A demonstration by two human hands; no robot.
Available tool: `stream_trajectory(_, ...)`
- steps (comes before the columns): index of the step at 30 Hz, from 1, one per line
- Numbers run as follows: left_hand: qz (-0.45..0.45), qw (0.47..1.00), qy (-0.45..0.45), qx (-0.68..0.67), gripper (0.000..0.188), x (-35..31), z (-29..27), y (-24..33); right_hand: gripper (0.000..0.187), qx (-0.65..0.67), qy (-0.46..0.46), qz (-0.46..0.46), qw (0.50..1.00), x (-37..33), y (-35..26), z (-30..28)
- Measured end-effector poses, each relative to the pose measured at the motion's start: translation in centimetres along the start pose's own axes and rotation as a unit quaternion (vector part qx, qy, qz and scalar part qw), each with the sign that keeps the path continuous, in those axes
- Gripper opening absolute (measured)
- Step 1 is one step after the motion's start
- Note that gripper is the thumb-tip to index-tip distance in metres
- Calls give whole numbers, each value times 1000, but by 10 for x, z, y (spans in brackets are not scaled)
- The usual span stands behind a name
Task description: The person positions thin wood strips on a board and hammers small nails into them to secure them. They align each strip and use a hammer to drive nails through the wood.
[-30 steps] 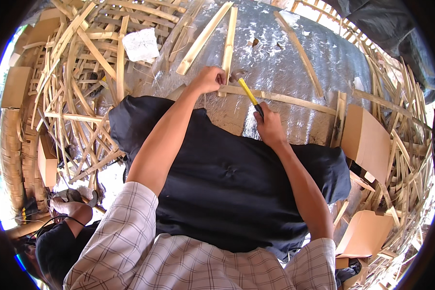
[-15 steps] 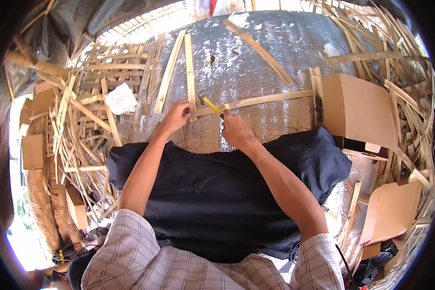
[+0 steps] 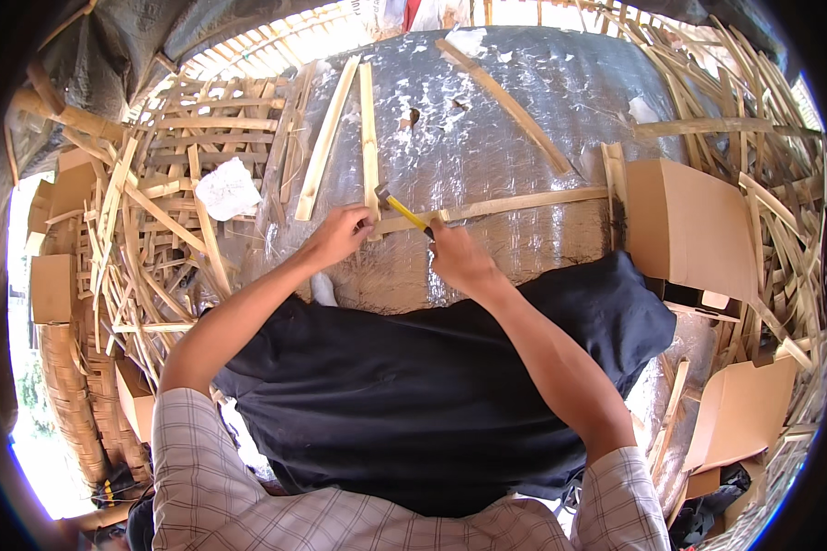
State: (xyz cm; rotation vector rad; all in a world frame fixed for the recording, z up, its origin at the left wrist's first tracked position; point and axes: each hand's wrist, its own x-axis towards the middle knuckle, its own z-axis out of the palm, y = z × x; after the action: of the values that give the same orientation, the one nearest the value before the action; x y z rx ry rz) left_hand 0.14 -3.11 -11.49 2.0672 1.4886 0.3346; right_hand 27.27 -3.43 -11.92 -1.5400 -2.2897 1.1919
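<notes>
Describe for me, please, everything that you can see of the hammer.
The hammer has a small, dark grey, metallic-looking head and a slim yellow handle, black toward the grip. The person's right hand closes around the grip, hiding its end. The handle slants from the hand up and left, bringing the head beside a pale wooden strip, near the left hand. Whether the head touches the strip cannot be told.

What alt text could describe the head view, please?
A right hand holds a yellow-handled hammer near the left hand, which is beside the near end of a wooden strip. Black cloth spreads below both hands in the picture.
</notes>
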Motion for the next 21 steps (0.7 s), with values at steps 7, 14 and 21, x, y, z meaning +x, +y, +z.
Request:
stream_trajectory(7,87,995,1,39,9,-5,-5,-32,40,-20,12,-8,1000,-5,-2,0)
stream_trajectory(14,64,993,-64,-77,19,7,-15,-41,29,-7,55,-42,998,11,26,24)
stream_trajectory(21,62,988,-109,-92,38,15,-14,-69,21,-12,90,-71,993,13,23,30)
